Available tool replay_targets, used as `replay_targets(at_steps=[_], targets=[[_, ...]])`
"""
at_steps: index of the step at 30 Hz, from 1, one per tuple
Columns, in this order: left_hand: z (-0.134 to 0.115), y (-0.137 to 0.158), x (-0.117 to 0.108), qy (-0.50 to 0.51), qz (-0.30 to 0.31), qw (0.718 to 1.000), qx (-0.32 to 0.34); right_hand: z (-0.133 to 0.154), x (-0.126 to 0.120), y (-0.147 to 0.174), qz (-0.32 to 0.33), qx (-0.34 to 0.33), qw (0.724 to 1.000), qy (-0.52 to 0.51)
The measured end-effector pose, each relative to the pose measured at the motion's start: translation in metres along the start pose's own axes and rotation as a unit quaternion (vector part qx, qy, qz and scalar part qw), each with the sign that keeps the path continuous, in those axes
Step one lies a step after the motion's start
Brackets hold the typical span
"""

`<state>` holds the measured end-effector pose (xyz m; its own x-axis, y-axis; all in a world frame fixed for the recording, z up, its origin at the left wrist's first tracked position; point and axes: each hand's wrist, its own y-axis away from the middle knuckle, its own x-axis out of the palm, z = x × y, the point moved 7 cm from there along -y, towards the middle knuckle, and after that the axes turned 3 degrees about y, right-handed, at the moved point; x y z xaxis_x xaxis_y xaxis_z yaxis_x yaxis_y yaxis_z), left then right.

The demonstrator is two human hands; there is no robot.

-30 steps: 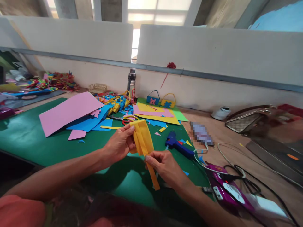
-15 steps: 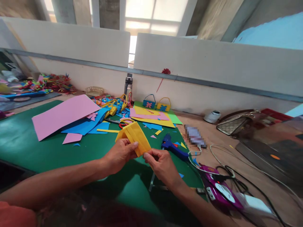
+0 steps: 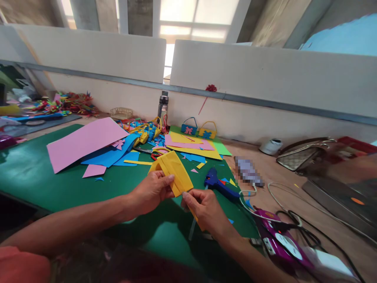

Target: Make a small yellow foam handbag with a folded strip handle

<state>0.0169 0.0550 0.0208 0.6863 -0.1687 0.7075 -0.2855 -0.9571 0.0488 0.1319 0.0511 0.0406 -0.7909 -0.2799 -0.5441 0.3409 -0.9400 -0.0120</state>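
Note:
A small folded yellow foam bag (image 3: 176,171), its left side standing away like a flap, is tilted over the green mat. My left hand (image 3: 154,186) grips its lower left edge, thumb on the front face and fingers behind. At the lower right corner, my right hand (image 3: 206,206) is closed on a narrow yellow strip (image 3: 198,219), which shows below the fingers. Where the strip meets the bag is hidden by my fingertips. Just right of the hands lies a blue hot glue gun (image 3: 220,184). Scissors (image 3: 154,151) with red and yellow handles lie behind the bag.
Pink sheets (image 3: 88,141) and blue sheets (image 3: 123,151) lie at left on the green mat (image 3: 26,169). Behind stand finished little bags (image 3: 207,133) and a bottle (image 3: 163,106). At right are a phone (image 3: 249,171), a purple power strip (image 3: 282,236) and loose cables (image 3: 312,208).
A yellow strip now shows under my right hand, where none was visible before. The view has shifted slightly, and the bag stays between both hands.

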Motion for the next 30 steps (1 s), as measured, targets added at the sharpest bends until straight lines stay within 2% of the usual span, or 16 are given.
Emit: replay_targets(at_steps=[22,30], targets=[[0.0005,-0.0005,0.0005,0.026,0.012,1.0,0.009,0.0006,0.0054,0.0038,0.013,0.03,0.999,-0.014],[-0.0008,0.0015,0.0033,0.009,-0.009,1.0,0.013,0.0011,0.007,0.0046,0.015,0.022,1.0,-0.01]])
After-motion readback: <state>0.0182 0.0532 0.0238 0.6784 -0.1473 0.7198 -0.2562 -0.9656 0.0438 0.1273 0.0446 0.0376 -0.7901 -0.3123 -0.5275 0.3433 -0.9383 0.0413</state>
